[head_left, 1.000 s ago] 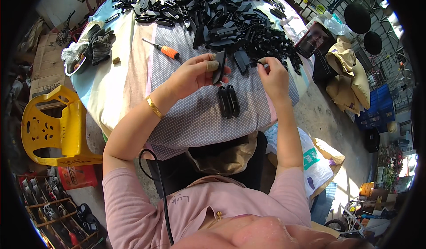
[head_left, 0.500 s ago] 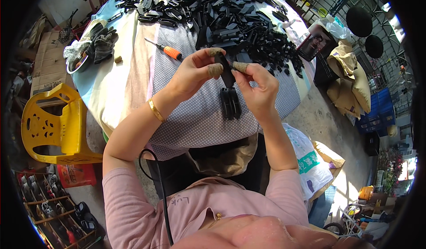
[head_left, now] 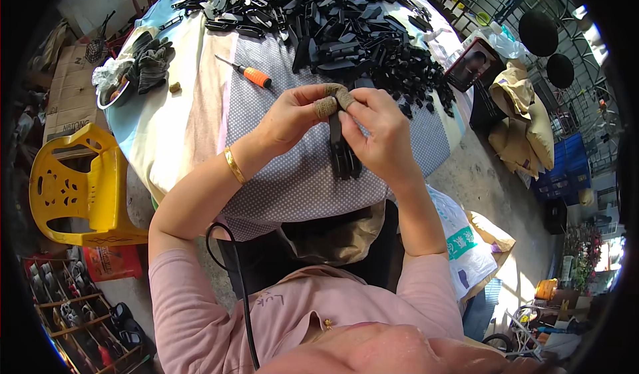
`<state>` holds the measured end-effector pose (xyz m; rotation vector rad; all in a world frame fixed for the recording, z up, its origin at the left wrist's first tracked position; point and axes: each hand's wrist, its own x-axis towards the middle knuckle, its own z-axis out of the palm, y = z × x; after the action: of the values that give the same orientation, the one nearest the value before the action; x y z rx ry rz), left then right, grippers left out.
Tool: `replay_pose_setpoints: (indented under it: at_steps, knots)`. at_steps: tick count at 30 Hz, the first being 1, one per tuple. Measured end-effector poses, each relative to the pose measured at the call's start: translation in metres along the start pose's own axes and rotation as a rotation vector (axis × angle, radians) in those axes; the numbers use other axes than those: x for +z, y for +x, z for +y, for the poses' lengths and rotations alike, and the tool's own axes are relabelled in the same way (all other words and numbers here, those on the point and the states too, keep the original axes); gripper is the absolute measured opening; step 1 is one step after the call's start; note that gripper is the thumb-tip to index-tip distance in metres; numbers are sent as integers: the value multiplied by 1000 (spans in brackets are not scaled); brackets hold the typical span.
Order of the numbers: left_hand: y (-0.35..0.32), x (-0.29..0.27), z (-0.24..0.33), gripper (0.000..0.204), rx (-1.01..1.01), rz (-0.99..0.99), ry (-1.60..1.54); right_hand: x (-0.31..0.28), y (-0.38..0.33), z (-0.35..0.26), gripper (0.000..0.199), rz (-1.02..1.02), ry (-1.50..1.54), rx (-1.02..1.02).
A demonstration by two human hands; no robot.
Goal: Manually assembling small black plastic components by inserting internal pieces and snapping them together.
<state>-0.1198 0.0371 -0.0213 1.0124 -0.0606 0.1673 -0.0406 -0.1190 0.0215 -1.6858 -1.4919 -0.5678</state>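
Observation:
Close together over the near part of the table, my left hand (head_left: 297, 111) and my right hand (head_left: 381, 129) both pinch one slim black plastic piece (head_left: 335, 127). Tan tape wraps several of my fingertips, and the fingers hide the piece's upper end. Just below it, a few similar black pieces (head_left: 347, 164) lie side by side on the dotted cloth. Beyond my hands spreads a large heap of black plastic parts (head_left: 346, 31), with smaller bits at its right. An orange-handled screwdriver (head_left: 255, 77) rests to the left of my hands.
Dark gloves (head_left: 153, 61) and a white bowl (head_left: 120, 96) sit on the cloth-covered table (head_left: 180, 134) at left, near a small brown block (head_left: 175, 87). A propped phone (head_left: 474, 64) stands at the right edge. Left of the table is a yellow chair (head_left: 80, 187); a white plastic bag (head_left: 459, 241) hangs at right.
My right hand has shifted up and left, so its fingertips now meet those of my left hand at the piece's top. The black piece has turned more upright.

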Motion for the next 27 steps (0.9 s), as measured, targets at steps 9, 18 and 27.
replay_pose_setpoints:
  at_steps: [9,18,27]
  knots:
    - [-1,14,3,34,-42,-1,57,-5,-20,-12,24,-10,-24,162]
    - [13,-6,9,29,145,279,1154,-33,-56,0,27,-73,-73,522]
    - [56,5,-5,39,167,266,1605,-16,-65,-4,18,-163,-45,407]
